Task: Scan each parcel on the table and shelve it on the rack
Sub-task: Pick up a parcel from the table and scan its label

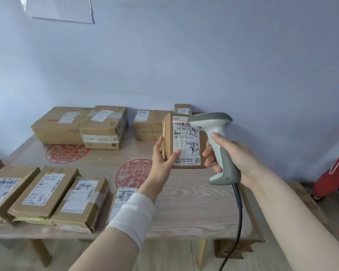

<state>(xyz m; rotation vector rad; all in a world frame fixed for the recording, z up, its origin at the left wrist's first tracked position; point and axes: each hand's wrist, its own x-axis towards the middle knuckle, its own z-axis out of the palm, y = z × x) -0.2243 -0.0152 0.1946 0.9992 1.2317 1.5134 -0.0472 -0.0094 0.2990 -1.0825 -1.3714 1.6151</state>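
My left hand holds a small cardboard parcel upright above the table, thumb on its white shipping label, fingers behind its left edge. My right hand grips the handle of a grey-and-white barcode scanner, whose head points at the parcel's upper right. A red scan line lies across the barcode at the label's top. The rack is out of view.
The wooden table carries several labelled parcels: a row at the front left, stacked boxes at the back left and boxes at the back centre. The scanner's cable hangs over the front edge. Red cloth lies at the right.
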